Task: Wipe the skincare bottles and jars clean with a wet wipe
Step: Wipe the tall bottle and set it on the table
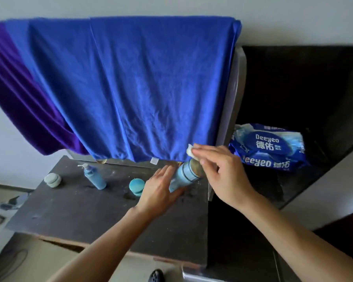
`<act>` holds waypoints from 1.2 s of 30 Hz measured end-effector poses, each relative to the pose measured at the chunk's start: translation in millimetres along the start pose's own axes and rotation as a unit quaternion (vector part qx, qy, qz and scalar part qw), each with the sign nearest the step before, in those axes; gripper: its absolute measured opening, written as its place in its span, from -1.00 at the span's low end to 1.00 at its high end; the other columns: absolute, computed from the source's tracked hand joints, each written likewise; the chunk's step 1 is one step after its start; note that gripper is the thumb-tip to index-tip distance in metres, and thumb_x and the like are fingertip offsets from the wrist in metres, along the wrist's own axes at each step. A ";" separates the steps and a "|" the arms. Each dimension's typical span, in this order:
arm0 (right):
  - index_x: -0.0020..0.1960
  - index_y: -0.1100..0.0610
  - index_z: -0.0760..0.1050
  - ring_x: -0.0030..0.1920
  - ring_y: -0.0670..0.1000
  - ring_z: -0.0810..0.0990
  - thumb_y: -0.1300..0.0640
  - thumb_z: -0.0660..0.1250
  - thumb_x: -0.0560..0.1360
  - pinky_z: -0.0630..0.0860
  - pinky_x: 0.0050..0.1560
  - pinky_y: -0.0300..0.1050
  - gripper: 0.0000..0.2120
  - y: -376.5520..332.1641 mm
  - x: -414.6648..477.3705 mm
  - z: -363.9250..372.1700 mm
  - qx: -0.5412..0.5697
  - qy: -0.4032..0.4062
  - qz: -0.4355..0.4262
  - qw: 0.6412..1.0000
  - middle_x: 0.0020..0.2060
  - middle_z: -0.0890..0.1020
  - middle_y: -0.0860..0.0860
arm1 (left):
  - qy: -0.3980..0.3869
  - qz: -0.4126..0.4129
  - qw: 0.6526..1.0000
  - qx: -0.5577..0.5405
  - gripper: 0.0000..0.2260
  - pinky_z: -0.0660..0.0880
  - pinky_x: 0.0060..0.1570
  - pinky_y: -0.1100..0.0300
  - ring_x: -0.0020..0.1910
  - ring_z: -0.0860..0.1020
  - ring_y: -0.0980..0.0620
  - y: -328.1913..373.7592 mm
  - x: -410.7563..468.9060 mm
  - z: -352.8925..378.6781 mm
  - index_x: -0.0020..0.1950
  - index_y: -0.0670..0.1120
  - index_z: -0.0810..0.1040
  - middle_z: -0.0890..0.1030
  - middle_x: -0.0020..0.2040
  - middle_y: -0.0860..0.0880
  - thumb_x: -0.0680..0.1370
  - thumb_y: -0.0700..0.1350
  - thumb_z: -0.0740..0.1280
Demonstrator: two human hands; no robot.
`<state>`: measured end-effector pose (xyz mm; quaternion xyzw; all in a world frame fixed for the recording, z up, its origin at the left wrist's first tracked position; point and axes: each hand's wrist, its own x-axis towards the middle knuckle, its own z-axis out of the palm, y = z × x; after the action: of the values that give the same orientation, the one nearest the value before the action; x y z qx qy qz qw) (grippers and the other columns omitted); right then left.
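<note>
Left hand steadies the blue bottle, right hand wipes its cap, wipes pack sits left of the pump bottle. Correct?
Not quite. In the head view the wipes pack lies far right of the pump bottle. Left hand does steady the blue bottle; right hand wipes its cap.

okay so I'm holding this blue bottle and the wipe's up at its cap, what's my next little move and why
Probably drag the wet wipe from the cap down the blue bottle. Your right hand has it only at the top, while your left hand steadies the lower body, which the wipe isn't touching.
</note>
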<state>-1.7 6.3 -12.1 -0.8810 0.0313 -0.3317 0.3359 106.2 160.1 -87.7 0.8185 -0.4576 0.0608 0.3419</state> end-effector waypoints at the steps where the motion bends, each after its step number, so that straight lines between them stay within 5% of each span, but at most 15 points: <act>1: 0.11 0.11 0.62 0.07 0.00 0.56 0.41 0.31 0.45 0.52 0.13 -0.11 -0.67 -6.6 -4.4 0.6 -0.025 -0.017 -0.042 0.999 0.14 0.63 -0.06 | 0.004 -0.009 1.000 0.002 -0.69 0.36 -0.29 0.15 -0.21 0.48 -0.03 5.3 -3.6 -3.0 -0.02 0.01 0.34 0.44 -0.18 0.09 0.40 0.12 0.36; 5: 0.04 0.15 0.64 -0.01 0.06 0.55 0.42 0.34 0.43 0.53 0.07 -0.17 -0.72 -9.9 -39.6 -12.1 -0.052 -0.081 -0.166 0.981 0.14 0.63 -0.03 | 0.005 -0.064 0.998 0.002 -0.66 0.37 -0.26 0.15 -0.26 0.36 0.14 13.6 -18.8 -20.1 -0.12 -0.06 0.37 0.43 -0.23 0.13 0.39 0.14 0.41; 8: 0.04 0.14 0.64 -0.01 0.02 0.58 0.42 0.36 0.43 0.53 0.08 -0.15 -0.72 16.3 -48.2 -26.1 -0.040 -0.071 -0.121 0.989 0.11 0.63 -0.05 | -0.006 -0.089 0.996 0.012 -0.66 0.34 -0.28 0.12 -0.29 0.34 0.11 14.1 -27.8 -32.8 -0.14 0.00 0.31 0.39 -0.27 0.15 0.36 0.12 0.43; 11: 0.08 0.20 0.62 0.10 0.02 0.59 0.46 0.34 0.42 0.40 0.23 -0.35 -0.70 20.3 -29.5 -37.7 -0.044 0.008 -0.025 0.999 0.17 0.58 0.00 | -0.030 -0.086 0.995 0.027 -0.65 0.35 -0.25 0.11 -0.23 0.46 -0.01 16.1 -27.5 -40.7 -0.10 -0.03 0.36 0.46 -0.22 0.12 0.32 0.15 0.38; 14: 0.12 0.19 0.61 0.12 -0.04 0.55 0.47 0.31 0.43 0.42 0.21 -0.31 -0.66 -15.3 -6.8 -29.2 -0.035 0.013 -0.069 0.997 0.16 0.61 0.01 | -0.049 -0.074 0.996 0.026 -0.53 0.46 -0.18 0.02 -0.15 0.54 -0.07 27.1 -19.7 -47.0 0.02 -0.04 0.43 0.52 -0.15 0.11 0.27 0.24 0.30; 17: 0.12 0.16 0.61 0.10 -0.06 0.56 0.42 0.31 0.46 0.47 0.18 -0.25 -0.69 -35.6 -7.3 -12.5 -0.020 -0.006 -0.119 0.993 0.11 0.65 -0.03 | -0.040 -0.088 0.995 -0.012 -0.57 0.47 -0.18 -0.03 -0.22 0.52 -0.07 32.0 -16.8 -55.4 -0.10 0.00 0.37 0.53 -0.23 0.06 0.24 0.26 0.35; 23: 0.04 0.15 0.65 0.00 -0.17 0.65 0.36 0.39 0.44 0.55 0.13 -0.19 -0.77 -6.6 -19.9 -10.4 0.034 -0.059 0.064 0.996 -0.04 0.67 -0.10 | -0.017 -0.162 0.984 -0.070 -0.60 0.37 -0.24 0.23 -0.29 0.45 0.17 24.9 -29.1 -83.4 -0.27 0.11 0.29 0.48 -0.32 0.15 0.30 0.08 0.54; 27: 0.04 0.22 0.63 0.00 -0.02 0.64 0.41 0.32 0.44 0.53 0.08 -0.23 -0.77 -47.0 11.5 -5.8 -0.016 0.074 -0.087 0.993 -0.02 0.63 -0.09 | -0.038 -0.174 0.984 -0.006 -0.59 0.30 -0.30 0.14 -0.30 0.43 0.07 36.6 -24.3 -88.3 -0.29 0.07 0.26 0.43 -0.34 0.12 0.29 0.17 0.50; 33: -0.07 0.15 0.65 0.18 0.02 0.56 0.38 0.28 0.46 0.54 0.12 -0.13 -0.78 -74.5 13.0 25.7 -0.118 -0.009 -0.228 0.966 0.03 0.68 -0.02 | -0.063 -0.201 0.975 -0.074 -0.62 0.36 -0.36 0.21 -0.37 0.42 0.14 41.0 -20.1 -97.3 -0.26 -0.01 0.40 0.46 -0.36 0.12 0.22 0.19 0.49; 36: -0.07 0.19 0.65 0.21 0.03 0.55 0.37 0.28 0.50 0.51 0.20 -0.13 -0.81 -57.0 3.6 20.5 -0.104 0.003 -0.267 0.958 0.06 0.67 0.01 | -0.112 -0.222 0.955 -0.162 -0.53 0.56 -0.27 -0.01 -0.27 0.51 0.11 35.2 -25.9 -106.2 -0.08 -0.12 0.54 0.54 -0.25 0.01 0.21 0.18 0.50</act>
<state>3.9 61.0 13.4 -0.8866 -0.1696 -0.4064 0.1418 86.2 231.5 -0.1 0.8347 -0.3038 -0.1832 0.4213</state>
